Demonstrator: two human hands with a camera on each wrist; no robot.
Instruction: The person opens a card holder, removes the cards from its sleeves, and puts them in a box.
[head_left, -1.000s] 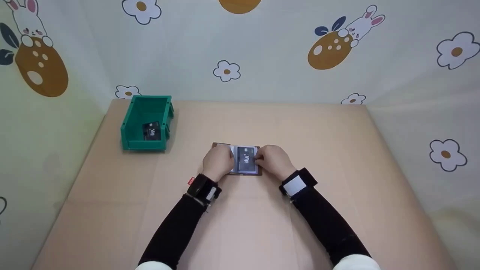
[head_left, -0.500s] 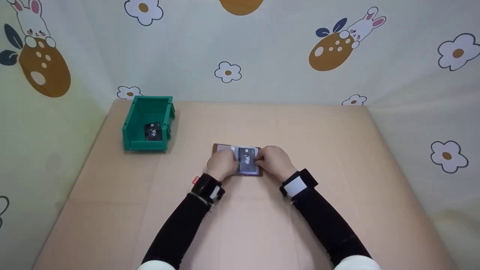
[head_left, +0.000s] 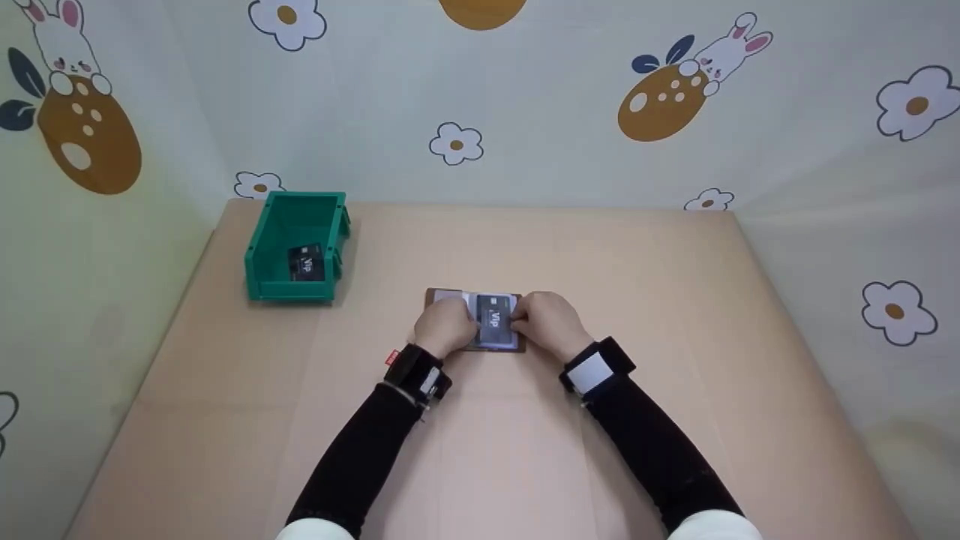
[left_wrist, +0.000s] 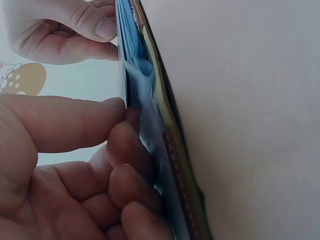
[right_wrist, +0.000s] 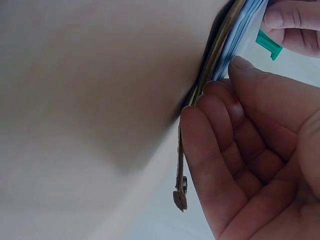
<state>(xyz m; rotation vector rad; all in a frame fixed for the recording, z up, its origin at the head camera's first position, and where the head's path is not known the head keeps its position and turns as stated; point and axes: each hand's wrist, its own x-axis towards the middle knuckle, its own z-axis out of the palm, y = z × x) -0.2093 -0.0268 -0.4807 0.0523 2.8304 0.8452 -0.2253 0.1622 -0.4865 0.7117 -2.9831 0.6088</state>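
Note:
A brown card holder [head_left: 520, 348] lies opened out on the table, with clear sleeves [right_wrist: 235, 45] stacked inside it. A black card [head_left: 493, 319] printed "Vip" sits in the top sleeve on the right-hand page. My left hand [head_left: 444, 328] is at the card's inner edge; its thumb [left_wrist: 95, 122] and curled fingers pinch there in the left wrist view. My right hand [head_left: 551, 322] grips the outer edge of the sleeves, thumb on top and fingers curled beneath. A strap with a snap [right_wrist: 181, 185] hangs from the holder's edge in the right wrist view.
At the table's back left stands a green bin [head_left: 291, 291] holding another black "Vip" card [head_left: 306, 262]. The beige table [head_left: 637, 262] ends at printed cloth walls [head_left: 525, 90] at the back and both sides.
My left hand has shifted slightly right along the holder toward the card, uncovering more of the left page. The right hand keeps its grip. Between the last two head frames almost nothing moves.

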